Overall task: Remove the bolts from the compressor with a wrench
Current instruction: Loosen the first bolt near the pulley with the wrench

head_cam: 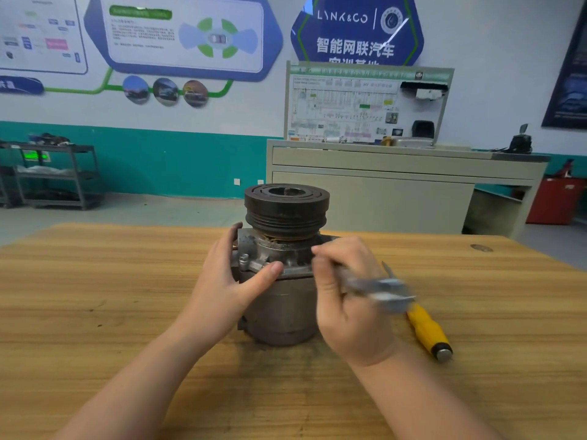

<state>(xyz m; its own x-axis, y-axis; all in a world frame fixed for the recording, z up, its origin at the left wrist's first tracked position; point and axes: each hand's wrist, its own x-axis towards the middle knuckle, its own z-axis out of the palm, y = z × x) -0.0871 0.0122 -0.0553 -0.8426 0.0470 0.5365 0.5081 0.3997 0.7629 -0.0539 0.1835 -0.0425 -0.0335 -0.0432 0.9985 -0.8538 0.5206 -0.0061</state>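
On the table (95, 296) stands the compressor (279, 281), pulley end up. One bolt (243, 259) shows at its flange. The left hand (232, 281) wraps the body, thumb on the flange, likely to stop it turning. The right hand (346, 300) grips a blurred wrench (378, 289) at the flange's right side. Just beside lies a yellow-handled tool (427, 331).

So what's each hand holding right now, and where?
Right hand grips the blurred wrench by its shaft. Left hand steadies the compressor at its flange, thumb on front.
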